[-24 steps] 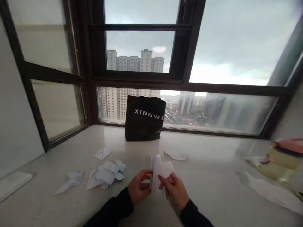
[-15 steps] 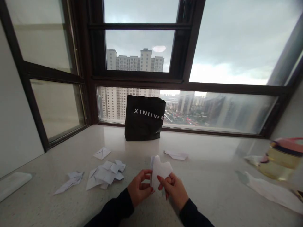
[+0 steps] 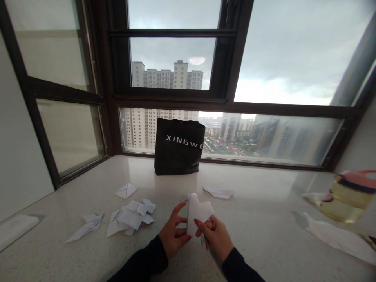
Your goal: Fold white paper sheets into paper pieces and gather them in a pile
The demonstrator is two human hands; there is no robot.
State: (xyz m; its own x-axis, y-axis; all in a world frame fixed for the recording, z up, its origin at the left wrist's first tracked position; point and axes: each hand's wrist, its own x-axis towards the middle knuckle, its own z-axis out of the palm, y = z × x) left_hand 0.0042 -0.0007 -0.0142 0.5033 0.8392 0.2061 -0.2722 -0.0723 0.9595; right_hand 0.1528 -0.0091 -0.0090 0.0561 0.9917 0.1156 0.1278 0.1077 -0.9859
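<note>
1. Currently a folded paper (image 3: 199, 211) is held upright between the two hands, above the near middle of the window ledge (image 3: 264, 211). Its top edge rises to a rounded tip and dips into a notch.
2. The left hand (image 3: 174, 232) is curved into a loose C, with forefinger near the paper's upper left edge and thumb at its lower corner. It seems to have a light hold on that side.
3. The right hand (image 3: 216, 234) is mostly closed, its fingers curled and its thumb lying across the front of the paper, pinching the right side.
4. As for progress, the paper looks already doubled over, judging by its layered left edge. Whether any crease is finished cannot be told, and the piece is not yet set down.
5. Left of the hands lies a heap of folded pieces (image 3: 135, 214), apparently shaped already. Just beyond it is a flat folded square (image 3: 126, 190) with crossing creases; nearer the left end rests a pointed folded piece (image 3: 88, 227).
6. Beyond the held paper is a loose paper strip (image 3: 219, 192), which looks unworked. Farther back, a black bag (image 3: 178, 158) stands before the window; a pink-lidded container (image 3: 351, 199) is well apart, at the right.
</note>
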